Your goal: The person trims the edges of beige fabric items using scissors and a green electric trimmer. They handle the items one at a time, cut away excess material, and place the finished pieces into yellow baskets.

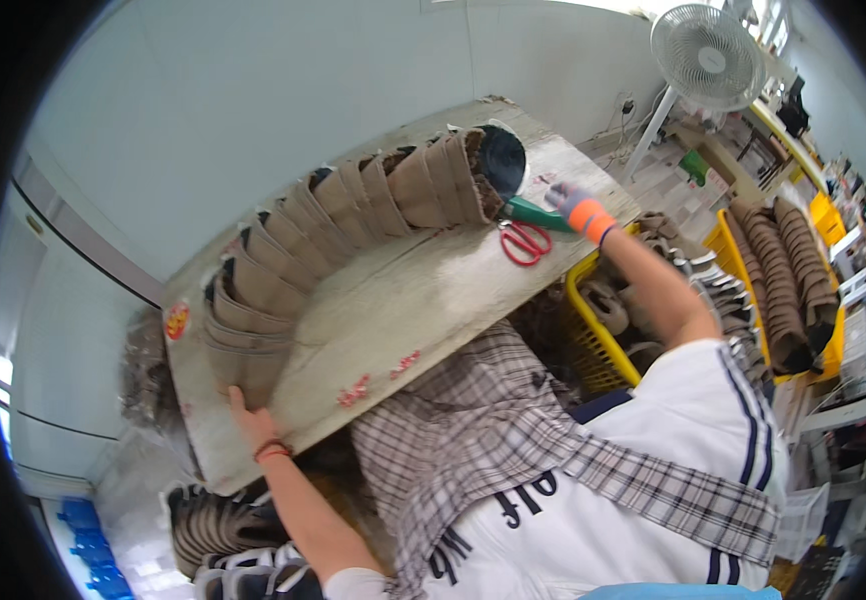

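Note:
A long curved row of nested brown pieces [315, 232], which look like boot uppers, lies across the worktable [423, 290]. Dark lining and a fuzzy brown edge show at its far right end. My bare left hand [255, 422] grips the upper at the row's near left end; some of its fingers are hidden. My right hand [581, 208], in a grey and orange glove, is over the table's right side. Close to its fingers lies a green-handled tool [535, 213], and red-handled scissors [525, 243] lie just below. Whether the right fingers hold anything is unclear.
Right of the table, a yellow basket [593, 350] holds shoe parts. Further right, another yellow crate [838, 345] contains stacked brown uppers [775, 270]. A white fan [708, 58] stands at the far right. More uppers [218, 528] lie below the table's near left corner.

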`<move>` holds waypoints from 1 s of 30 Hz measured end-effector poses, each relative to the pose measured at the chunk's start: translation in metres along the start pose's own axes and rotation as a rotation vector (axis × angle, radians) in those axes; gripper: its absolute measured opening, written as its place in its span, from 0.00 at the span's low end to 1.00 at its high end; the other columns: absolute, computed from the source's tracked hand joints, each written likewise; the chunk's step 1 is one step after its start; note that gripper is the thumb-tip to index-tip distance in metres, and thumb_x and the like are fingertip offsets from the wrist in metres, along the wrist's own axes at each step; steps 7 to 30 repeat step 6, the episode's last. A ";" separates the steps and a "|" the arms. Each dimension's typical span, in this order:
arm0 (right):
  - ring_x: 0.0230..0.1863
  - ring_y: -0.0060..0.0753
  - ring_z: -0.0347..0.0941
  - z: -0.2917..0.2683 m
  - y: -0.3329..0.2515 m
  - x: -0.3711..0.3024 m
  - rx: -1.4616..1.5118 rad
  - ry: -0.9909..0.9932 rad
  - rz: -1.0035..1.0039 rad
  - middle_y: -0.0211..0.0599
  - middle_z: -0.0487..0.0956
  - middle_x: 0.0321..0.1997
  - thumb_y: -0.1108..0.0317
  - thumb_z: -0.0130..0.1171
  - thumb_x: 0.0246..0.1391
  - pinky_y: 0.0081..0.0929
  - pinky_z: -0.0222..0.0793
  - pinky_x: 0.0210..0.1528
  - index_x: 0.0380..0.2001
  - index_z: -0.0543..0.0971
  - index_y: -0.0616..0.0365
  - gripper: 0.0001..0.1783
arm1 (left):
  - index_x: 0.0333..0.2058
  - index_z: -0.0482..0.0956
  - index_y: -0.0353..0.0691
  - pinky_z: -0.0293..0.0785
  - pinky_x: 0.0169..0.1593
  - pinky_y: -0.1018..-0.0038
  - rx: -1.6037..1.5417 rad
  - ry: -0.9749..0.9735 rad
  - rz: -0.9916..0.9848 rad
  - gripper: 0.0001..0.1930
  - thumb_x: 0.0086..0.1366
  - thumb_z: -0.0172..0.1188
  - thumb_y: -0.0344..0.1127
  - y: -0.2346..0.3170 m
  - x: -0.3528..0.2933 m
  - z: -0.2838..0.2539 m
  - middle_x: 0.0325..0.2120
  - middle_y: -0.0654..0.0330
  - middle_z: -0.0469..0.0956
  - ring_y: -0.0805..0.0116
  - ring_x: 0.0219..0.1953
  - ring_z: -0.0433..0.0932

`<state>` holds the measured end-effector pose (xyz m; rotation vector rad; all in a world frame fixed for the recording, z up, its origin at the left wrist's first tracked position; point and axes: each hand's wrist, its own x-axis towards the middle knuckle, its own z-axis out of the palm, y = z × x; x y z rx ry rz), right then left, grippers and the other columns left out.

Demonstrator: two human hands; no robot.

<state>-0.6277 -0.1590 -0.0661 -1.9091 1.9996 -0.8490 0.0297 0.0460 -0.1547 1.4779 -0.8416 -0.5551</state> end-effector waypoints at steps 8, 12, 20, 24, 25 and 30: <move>0.54 0.44 0.66 0.059 0.031 0.002 -0.192 -0.083 -0.021 0.49 0.71 0.52 0.44 0.53 0.47 0.33 0.60 0.57 0.51 0.71 0.51 0.31 | 0.53 0.66 0.40 0.59 0.57 0.65 0.752 0.045 0.221 0.21 0.60 0.50 0.29 -0.012 0.003 -0.020 0.54 0.44 0.62 0.47 0.53 0.65; 0.54 0.44 0.66 0.059 0.031 0.002 -0.192 -0.083 -0.021 0.49 0.71 0.52 0.44 0.53 0.47 0.33 0.60 0.57 0.51 0.71 0.51 0.31 | 0.53 0.66 0.40 0.59 0.57 0.65 0.752 0.045 0.221 0.21 0.60 0.50 0.29 -0.012 0.003 -0.020 0.54 0.44 0.62 0.47 0.53 0.65; 0.54 0.44 0.66 0.059 0.031 0.002 -0.192 -0.083 -0.021 0.49 0.71 0.52 0.44 0.53 0.47 0.33 0.60 0.57 0.51 0.71 0.51 0.31 | 0.53 0.66 0.40 0.59 0.57 0.65 0.752 0.045 0.221 0.21 0.60 0.50 0.29 -0.012 0.003 -0.020 0.54 0.44 0.62 0.47 0.53 0.65; 0.54 0.44 0.66 0.059 0.031 0.002 -0.192 -0.083 -0.021 0.49 0.71 0.52 0.44 0.53 0.47 0.33 0.60 0.57 0.51 0.71 0.51 0.31 | 0.53 0.66 0.40 0.59 0.57 0.65 0.752 0.045 0.221 0.21 0.60 0.50 0.29 -0.012 0.003 -0.020 0.54 0.44 0.62 0.47 0.53 0.65; 0.54 0.44 0.66 0.059 0.031 0.002 -0.192 -0.083 -0.021 0.49 0.71 0.52 0.44 0.53 0.47 0.33 0.60 0.57 0.51 0.71 0.51 0.31 | 0.53 0.66 0.40 0.59 0.57 0.65 0.752 0.045 0.221 0.21 0.60 0.50 0.29 -0.012 0.003 -0.020 0.54 0.44 0.62 0.47 0.53 0.65; 0.54 0.44 0.66 0.059 0.031 0.002 -0.192 -0.083 -0.021 0.49 0.71 0.52 0.44 0.53 0.47 0.33 0.60 0.57 0.51 0.71 0.51 0.31 | 0.53 0.66 0.40 0.59 0.57 0.65 0.752 0.045 0.221 0.21 0.60 0.50 0.29 -0.012 0.003 -0.020 0.54 0.44 0.62 0.47 0.53 0.65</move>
